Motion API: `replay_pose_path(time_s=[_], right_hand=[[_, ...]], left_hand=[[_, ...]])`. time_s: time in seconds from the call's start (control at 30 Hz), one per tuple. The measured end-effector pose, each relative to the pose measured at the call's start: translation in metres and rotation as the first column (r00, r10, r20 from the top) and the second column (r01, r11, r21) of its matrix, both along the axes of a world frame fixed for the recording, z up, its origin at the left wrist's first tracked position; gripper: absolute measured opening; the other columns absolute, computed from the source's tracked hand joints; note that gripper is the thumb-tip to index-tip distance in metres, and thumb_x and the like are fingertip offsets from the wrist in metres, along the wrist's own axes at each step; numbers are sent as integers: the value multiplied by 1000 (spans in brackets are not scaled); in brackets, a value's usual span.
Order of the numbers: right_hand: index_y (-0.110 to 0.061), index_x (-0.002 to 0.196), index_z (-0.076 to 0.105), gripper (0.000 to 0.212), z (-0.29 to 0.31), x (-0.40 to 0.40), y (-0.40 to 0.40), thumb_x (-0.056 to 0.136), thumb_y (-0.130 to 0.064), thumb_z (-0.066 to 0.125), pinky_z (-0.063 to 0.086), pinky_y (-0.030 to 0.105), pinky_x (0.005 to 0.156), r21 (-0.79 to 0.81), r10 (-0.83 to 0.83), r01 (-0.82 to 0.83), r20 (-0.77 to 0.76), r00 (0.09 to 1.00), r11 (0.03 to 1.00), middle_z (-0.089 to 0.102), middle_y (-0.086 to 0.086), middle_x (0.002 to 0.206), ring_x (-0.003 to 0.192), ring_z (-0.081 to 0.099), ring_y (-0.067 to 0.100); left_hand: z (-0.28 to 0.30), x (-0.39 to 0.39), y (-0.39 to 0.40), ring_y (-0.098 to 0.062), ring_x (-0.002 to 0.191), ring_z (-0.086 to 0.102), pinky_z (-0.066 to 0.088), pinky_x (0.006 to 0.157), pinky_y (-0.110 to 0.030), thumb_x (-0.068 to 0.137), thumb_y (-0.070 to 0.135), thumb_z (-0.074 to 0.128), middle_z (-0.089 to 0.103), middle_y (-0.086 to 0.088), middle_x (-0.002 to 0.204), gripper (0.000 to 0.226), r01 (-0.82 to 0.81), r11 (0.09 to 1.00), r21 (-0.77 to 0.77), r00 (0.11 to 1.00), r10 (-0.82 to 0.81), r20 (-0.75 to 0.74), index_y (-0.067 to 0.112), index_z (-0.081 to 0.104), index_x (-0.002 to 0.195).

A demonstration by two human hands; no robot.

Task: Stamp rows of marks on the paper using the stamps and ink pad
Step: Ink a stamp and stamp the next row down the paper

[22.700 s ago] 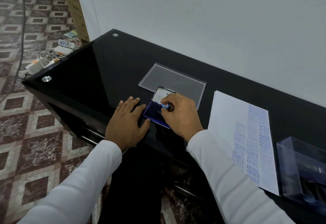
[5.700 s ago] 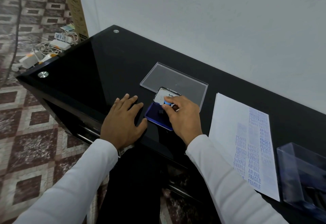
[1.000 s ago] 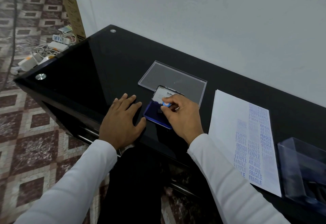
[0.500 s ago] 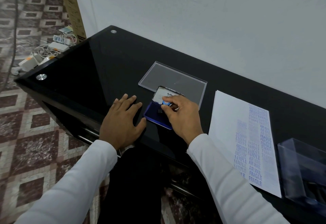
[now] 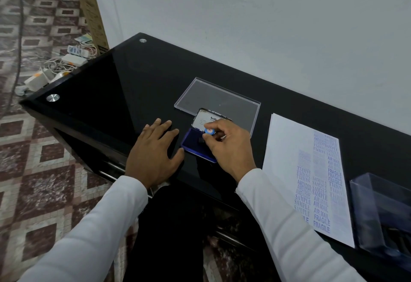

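A blue ink pad (image 5: 194, 141) lies open on the black glass table (image 5: 138, 81), its lid (image 5: 205, 120) raised behind it. My right hand (image 5: 229, 148) pinches a small stamp with a blue round top (image 5: 209, 131), its dark base down on the pad. My left hand (image 5: 153, 155) rests flat on the table just left of the pad, thumb near its edge. The white paper (image 5: 287, 148) lies to the right, with columns of blue marks (image 5: 320, 184) reading SAMPLE, AIR MAIL, FRAGILE.
A clear plastic lid (image 5: 219, 100) lies flat behind the ink pad. A clear plastic box (image 5: 382, 212) with dark items stands at the right edge beside the paper. A white wall backs the table. Cables and adapters (image 5: 55, 68) lie on the tiled floor at left.
Hardly anything has moved; my right hand keeps the stamp on the ink pad and my left hand stays flat beside it.
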State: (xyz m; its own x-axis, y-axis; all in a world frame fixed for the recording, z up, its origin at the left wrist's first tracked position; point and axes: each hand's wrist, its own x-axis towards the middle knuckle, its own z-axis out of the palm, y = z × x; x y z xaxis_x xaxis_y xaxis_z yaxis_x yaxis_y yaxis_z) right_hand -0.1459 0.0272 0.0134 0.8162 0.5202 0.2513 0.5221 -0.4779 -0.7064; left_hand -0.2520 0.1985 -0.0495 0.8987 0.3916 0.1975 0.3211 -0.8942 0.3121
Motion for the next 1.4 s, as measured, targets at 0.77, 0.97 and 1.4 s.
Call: replay_pose_path(time_s=[0.77,0.97,1.4], right_hand=[[-22,106,76,23,22,18,-88,84,-15,76,54,15,80,165,-159,154,19,987,974,70,-10,99,80,65,3],[-24,112,73,24,27,33,-145,89,-25,73,52,11,82,101,-268,265,14,963,959,69,-11,108,85,65,2],[-22,109,75,20,27,77,-215,89,-24,73,49,5,82,64,-427,425,23,904,903,69,-14,107,87,65,2]], left_hand=[[42,44,-84,-22,144,36,27,122,-46,87,55,52,47,-1,151,63,189,972,-142,975,-169,143,21,56,140],[47,72,-128,-20,147,29,36,116,-49,91,53,59,40,3,156,61,271,946,-179,961,-254,113,26,49,144],[42,129,-191,-23,149,29,19,123,-42,90,54,49,42,0,156,64,405,899,-166,914,-394,94,22,50,145]])
